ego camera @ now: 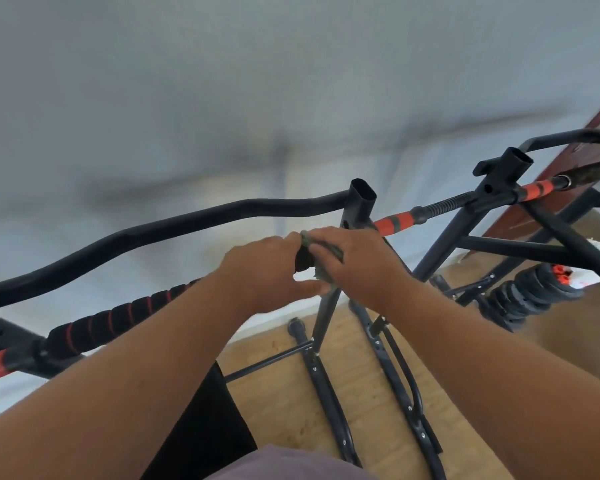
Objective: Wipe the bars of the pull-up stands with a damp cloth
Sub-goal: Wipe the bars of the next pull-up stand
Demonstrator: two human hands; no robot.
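Wall [222,81]: pale, blurred, well beyond the fingers.
Floor [361,386]: wood-look, far below the hands.
Near stand [361,199]: black frame; its open-topped post rises just beyond the fingertips, and its legs run down to the floor beneath them.
Curved bar [174,223]: black, sweeping left from the post, beyond the left fingers.
Padded bar [118,318]: black foam with red rings, left of and below the left hand.
Far stand [513,168]: right of the right hand, well apart from it.
Weights [520,296]: dark stack on the floor, right of the right hand.
Left hand [267,268]: fingers curled, pinching the cloth's near end.
Right hand [357,261]: fingers together, curled over the cloth.
Cloth [321,251]: dark green, bunched between both hands, just beside the post.
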